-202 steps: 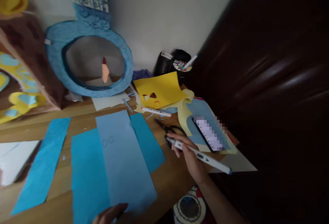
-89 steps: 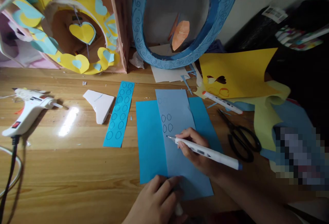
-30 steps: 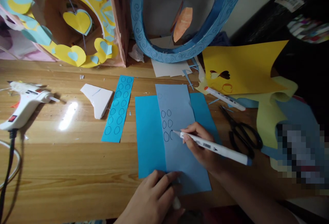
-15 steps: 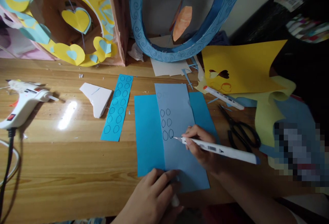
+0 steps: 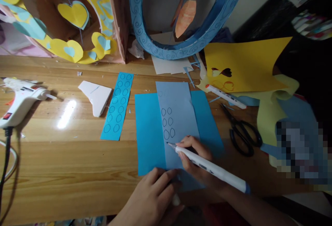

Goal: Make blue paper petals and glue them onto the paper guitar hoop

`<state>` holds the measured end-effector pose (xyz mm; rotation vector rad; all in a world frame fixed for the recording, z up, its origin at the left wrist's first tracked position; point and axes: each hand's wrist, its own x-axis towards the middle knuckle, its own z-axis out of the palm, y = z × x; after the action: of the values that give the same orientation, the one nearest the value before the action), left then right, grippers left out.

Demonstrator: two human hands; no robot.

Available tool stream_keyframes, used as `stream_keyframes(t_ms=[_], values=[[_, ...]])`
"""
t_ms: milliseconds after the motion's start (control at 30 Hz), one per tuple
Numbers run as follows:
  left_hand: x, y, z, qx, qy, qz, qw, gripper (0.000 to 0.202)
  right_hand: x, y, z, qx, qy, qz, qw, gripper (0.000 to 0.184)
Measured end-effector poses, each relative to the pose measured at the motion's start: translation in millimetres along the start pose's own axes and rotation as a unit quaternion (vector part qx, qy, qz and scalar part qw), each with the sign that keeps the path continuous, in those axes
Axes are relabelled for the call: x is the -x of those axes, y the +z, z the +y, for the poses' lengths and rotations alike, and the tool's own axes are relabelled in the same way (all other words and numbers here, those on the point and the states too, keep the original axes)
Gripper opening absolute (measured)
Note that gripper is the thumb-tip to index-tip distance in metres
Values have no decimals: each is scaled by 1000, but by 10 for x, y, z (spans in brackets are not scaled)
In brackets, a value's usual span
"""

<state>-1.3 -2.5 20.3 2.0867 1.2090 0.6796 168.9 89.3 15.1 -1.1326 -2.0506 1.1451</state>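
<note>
A pale blue paper strip (image 5: 176, 115) lies on a brighter blue sheet (image 5: 148, 132) on the wooden table (image 5: 64, 163). Three rows of small drawn ovals (image 5: 167, 122) run down the strip. My right hand (image 5: 198, 162) grips a white marker (image 5: 210, 166); its tip touches the strip just below the lowest ovals. My left hand (image 5: 153, 200) rests at the strip's near end, fingers curled and pressing the paper down; a small white object shows under them.
A narrow blue strip covered with ovals (image 5: 117, 105) lies to the left, beside a white scrap (image 5: 95, 96) and a glue gun (image 5: 18, 100). Black scissors (image 5: 242, 131), another marker (image 5: 225, 96) and yellow paper (image 5: 246, 68) lie right. Paper crafts stand behind.
The marker tip has moved down and left, from beside the third row of ovals to the bare paper just below it. My left hand stays pressing the strip's near end.
</note>
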Motion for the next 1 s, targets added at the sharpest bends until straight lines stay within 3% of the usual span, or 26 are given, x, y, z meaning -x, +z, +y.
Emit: stream_keyframes(t_ms=[300,533,867,1000], values=[[-14,-6,20,2,-10,-8,1000,27,6,-40,-17,-24,-22,-24,999,5],[1,-10,23,2,-13,-14,1000,27,38,-16,27,-34,44,3,998,5],[6,-11,37,10,-21,-7,1000,28,-18,-14,-17,18,-57,17,998,9],[-9,-3,23,7,-11,-1,1000,27,-12,-53,-15,-12,-34,7,999,10]])
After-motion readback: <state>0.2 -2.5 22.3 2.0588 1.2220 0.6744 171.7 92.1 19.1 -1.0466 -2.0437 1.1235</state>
